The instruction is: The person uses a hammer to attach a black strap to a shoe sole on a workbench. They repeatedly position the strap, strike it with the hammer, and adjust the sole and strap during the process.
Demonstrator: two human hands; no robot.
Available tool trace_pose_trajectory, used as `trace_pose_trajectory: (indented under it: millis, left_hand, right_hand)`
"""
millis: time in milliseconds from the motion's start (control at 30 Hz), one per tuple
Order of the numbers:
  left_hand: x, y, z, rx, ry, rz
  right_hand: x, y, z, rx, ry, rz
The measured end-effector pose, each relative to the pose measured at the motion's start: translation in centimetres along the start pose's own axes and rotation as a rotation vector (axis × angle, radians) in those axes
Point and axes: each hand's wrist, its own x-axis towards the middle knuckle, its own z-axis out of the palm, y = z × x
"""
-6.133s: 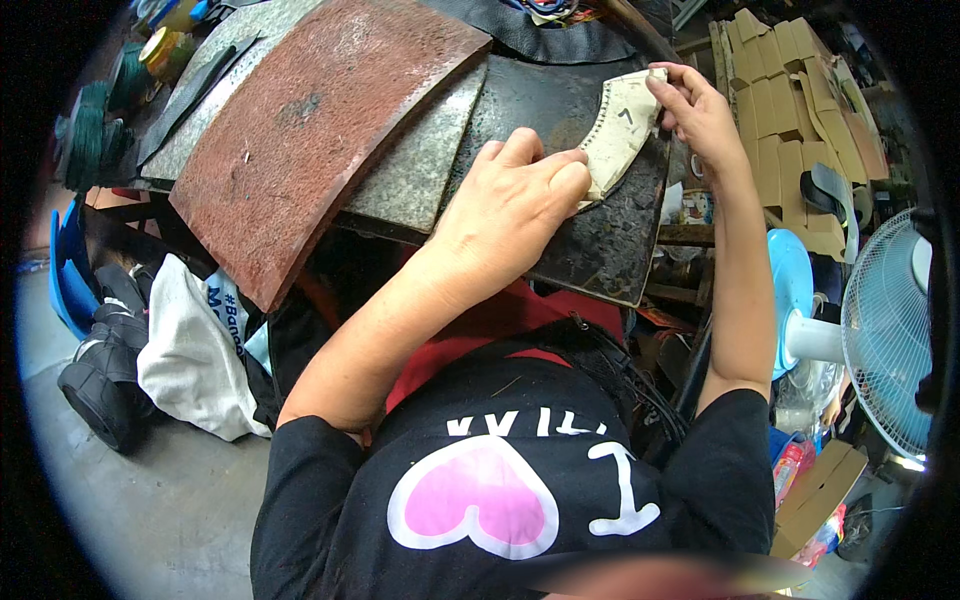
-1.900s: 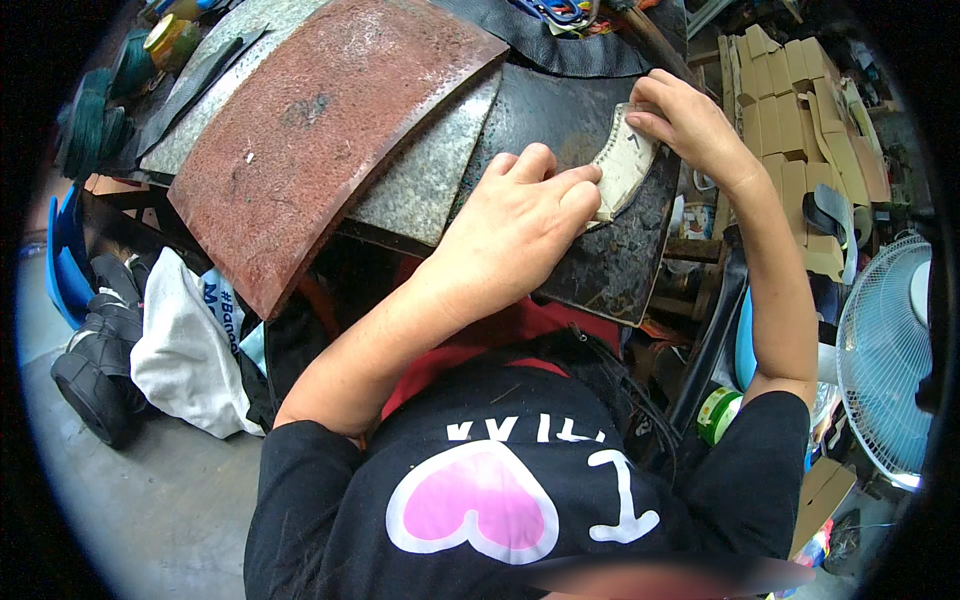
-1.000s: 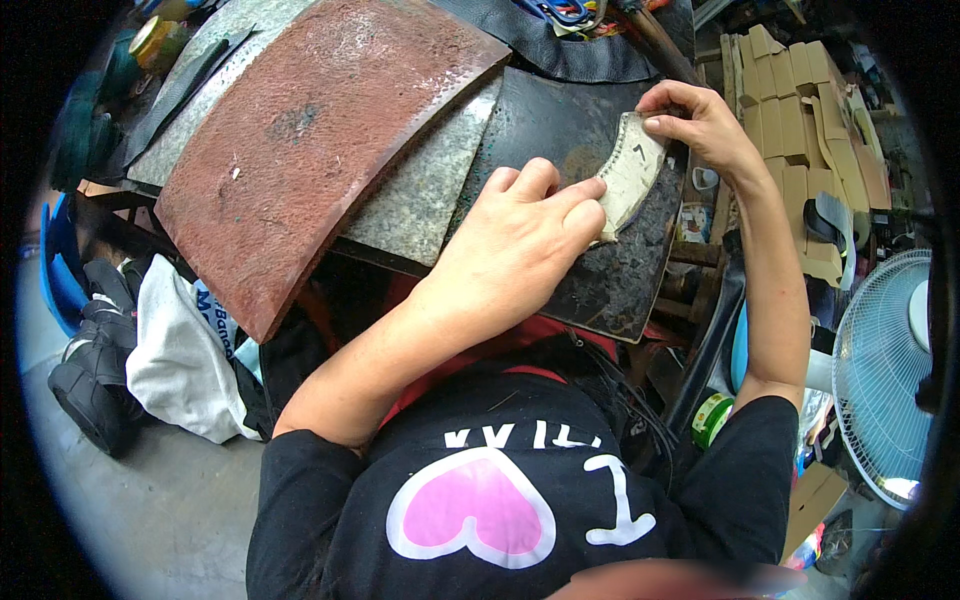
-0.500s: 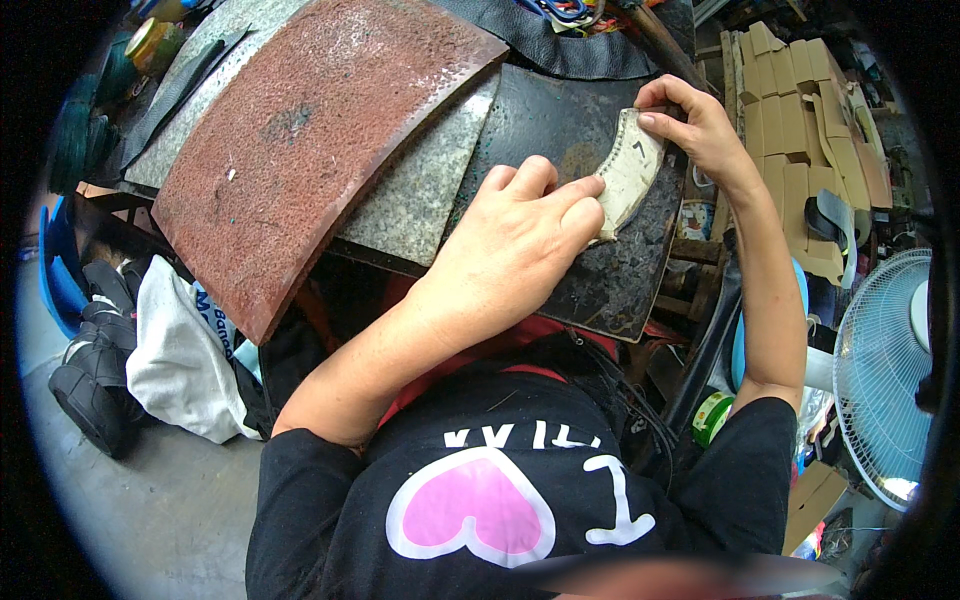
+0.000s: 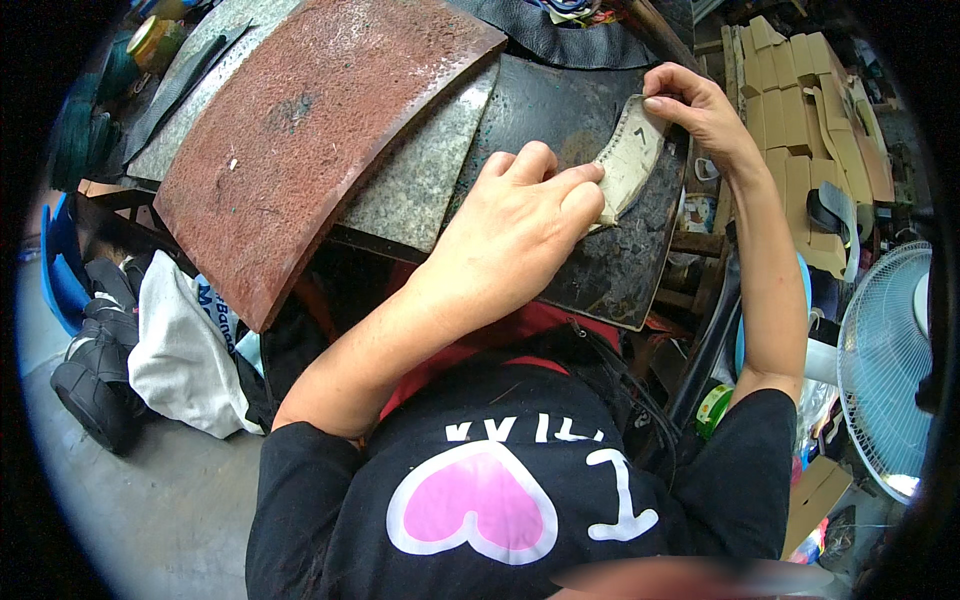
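Note:
A curved cream-coloured strip [image 5: 635, 165], with a row of small dark marks along one edge and a pen mark on its face, lies over a worn black board [image 5: 640, 275]. At its far end, my right hand [image 5: 705, 115] pinches the tip between thumb and fingers. My left hand [image 5: 525, 225] is closed at the near end, its fingers curled and pressed against the strip's left edge. Whether a small tool sits inside the left fingers is hidden by the back of that hand.
Left of the board, a curved reddish-brown slab [image 5: 320, 120] rests over a grey speckled sheet [image 5: 420, 180]. Black leather [image 5: 580, 45] lies along the back. Cardboard boxes [image 5: 800, 100] and a fan [image 5: 885, 360] stand at right. A white cloth bag [image 5: 180, 350] sits on the floor at left.
The view has shifted slightly. My right hand and the strip's far end appear a little farther up and right; both hands keep their hold.

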Motion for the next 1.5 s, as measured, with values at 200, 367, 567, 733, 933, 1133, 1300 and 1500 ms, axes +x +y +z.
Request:
trace_pose_trajectory:
  millis: [200, 367, 567, 733, 933, 1133, 1300, 1500]
  left_hand:
    - [0.0, 0.0, 0.1, -0.012, 0.013, -0.022]
    - [0.0, 0.0, 0.2, -0.015, 0.014, -0.027]
    - [-0.1, 0.1, 0.2, 0.001, 0.01, -0.029]
    - [-0.1, 0.1, 0.1, 0.023, 0.006, 0.005]
    - [-0.1, 0.1, 0.1, 0.015, 0.011, 0.004]
    - [-0.2, 0.0, 0.2, 0.015, 0.013, -0.017]
    - [-0.3, 0.2, 0.5, 0.07, 0.023, -0.003]
    - [-1.0, 2.8, 0.9, 0.227, 0.031, -0.042]
  right_hand:
    - [0.3, 0.1, 0.4, -0.065, -0.008, 0.01]
    - [0.0, 0.2, 0.4, -0.007, 0.053, 0.007]
    - [0.3, 0.6, 0.6, -0.093, 0.033, -0.048]
    - [-0.2, 0.5, 1.8, -0.172, 0.121, -0.086]
    - [-0.6, -0.5, 3.2, -0.613, 0.358, -0.31]
    - [-1.8, -1.9, 5.6, -0.997, 0.433, -0.515]
    - [-4.0, -3.3, 6.3, -0.983, 0.365, -0.424]
    - [-5.2, -3.0, 7.1, -0.916, 0.34, -0.32]
